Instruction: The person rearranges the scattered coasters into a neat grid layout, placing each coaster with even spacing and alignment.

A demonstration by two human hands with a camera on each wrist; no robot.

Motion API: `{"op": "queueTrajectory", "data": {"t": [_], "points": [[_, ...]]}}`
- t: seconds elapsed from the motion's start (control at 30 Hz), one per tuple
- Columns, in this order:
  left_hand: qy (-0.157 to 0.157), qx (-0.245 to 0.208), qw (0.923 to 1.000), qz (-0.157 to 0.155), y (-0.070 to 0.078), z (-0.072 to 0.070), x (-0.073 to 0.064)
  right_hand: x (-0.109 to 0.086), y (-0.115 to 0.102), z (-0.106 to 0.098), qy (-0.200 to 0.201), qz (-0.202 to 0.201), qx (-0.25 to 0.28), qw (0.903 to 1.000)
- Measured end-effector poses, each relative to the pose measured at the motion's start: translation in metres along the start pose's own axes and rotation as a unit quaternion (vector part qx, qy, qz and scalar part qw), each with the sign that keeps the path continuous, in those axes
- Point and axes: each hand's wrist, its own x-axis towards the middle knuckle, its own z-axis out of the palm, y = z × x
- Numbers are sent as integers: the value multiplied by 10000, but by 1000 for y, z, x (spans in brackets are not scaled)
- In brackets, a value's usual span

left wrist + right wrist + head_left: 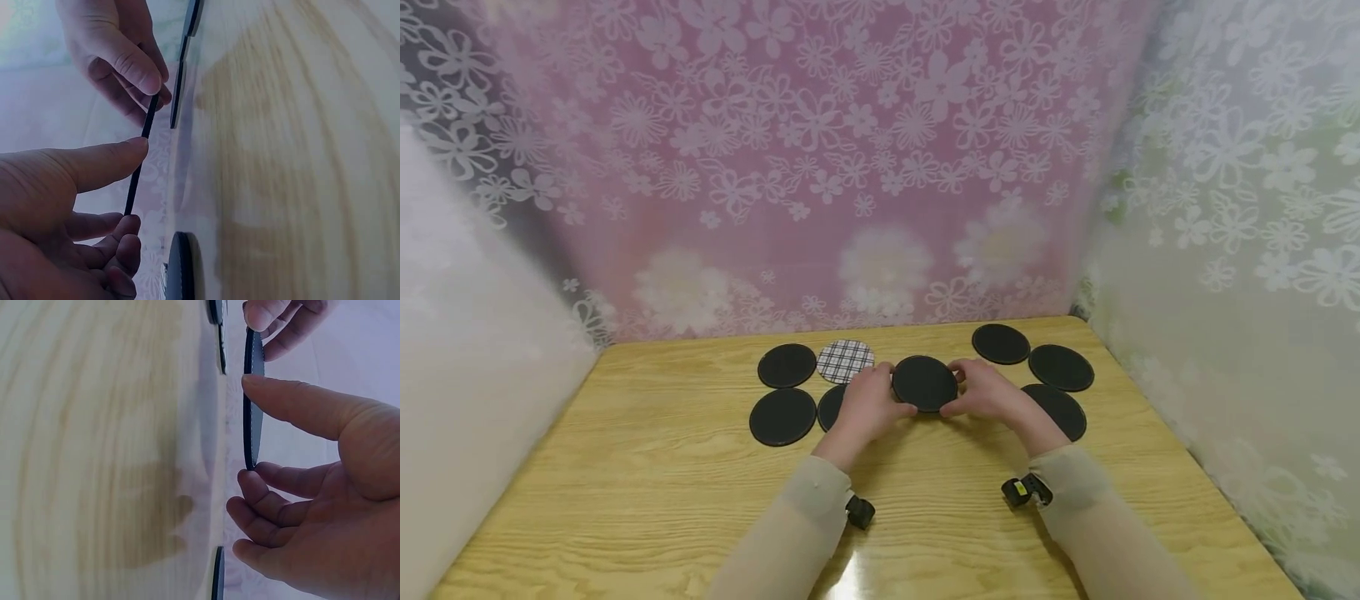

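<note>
One black round coaster [925,385] with a stitched rim is held between both hands, raised over the table. My left hand [869,406] grips its left edge, the thumb [125,157] on the near rim and the fingertips at the far one. On the opposite edge my right hand [990,393] pinches in the same way, its thumb [281,400] and forefinger at the rim. From the wrist views the coaster [255,434] appears as a thin dark disc nearly edge-on, apart from the wood. A black coaster [829,407] lies partly hidden behind my left hand.
To the left lie two more black coasters [782,417] and a white coaster with black checks [846,361]. Three black coasters [1062,367] lie to the right, one partly behind my right forearm. Flowered curtains [865,167] surround the wooden table [647,467] at back and sides.
</note>
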Motion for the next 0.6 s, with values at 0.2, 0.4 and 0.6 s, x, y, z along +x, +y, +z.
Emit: {"op": "queueTrajectory", "data": {"t": [0.2,0.4,0.6], "points": [[44,202,9998,11,-16,3,0,3,-4,7,-133,60,-42,9999],[-106,90,9999,12,-32,12,6,2,-4,9,-211,23,-85,9997],[-156,185,9997,62,-42,20,11,5,-4,14,-190,75,-409,9990]]}}
